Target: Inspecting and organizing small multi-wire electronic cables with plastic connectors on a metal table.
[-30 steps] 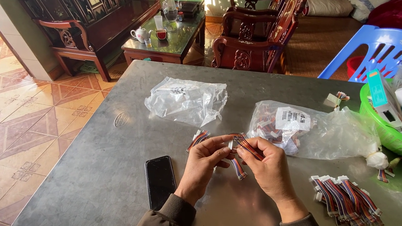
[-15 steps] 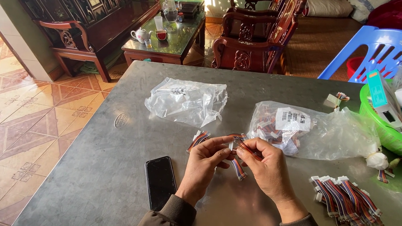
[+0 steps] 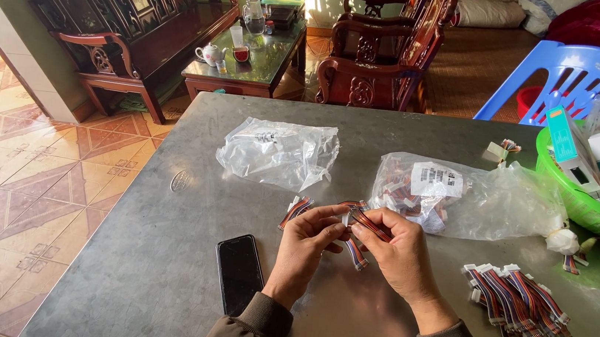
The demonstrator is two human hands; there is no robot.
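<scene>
Head view, looking down: we see two bare hands meeting just below the centre of the frame, over a grey metal tabletop. Our left hand and right hand both pinch one small bundle of striped wires between them, fingers closed on it, fingertips nearly touching. One loose end of the bundle hangs down between the hands, just above the tabletop. A second short wire piece lies just left of the left hand's fingers.

A dark phone lies face up at lower centre-left, near the left wrist. Above the hands, at centre, rests a crumpled clear plastic bag; to its right lies a larger clear bag with a white label, holding more small parts. At lower right, a pile of finished wire bundles lies well apart from the right hand. A green basket sits at the right edge, with a blue plastic chair behind it at upper right. Dark carved wooden furniture fills the upper left.
</scene>
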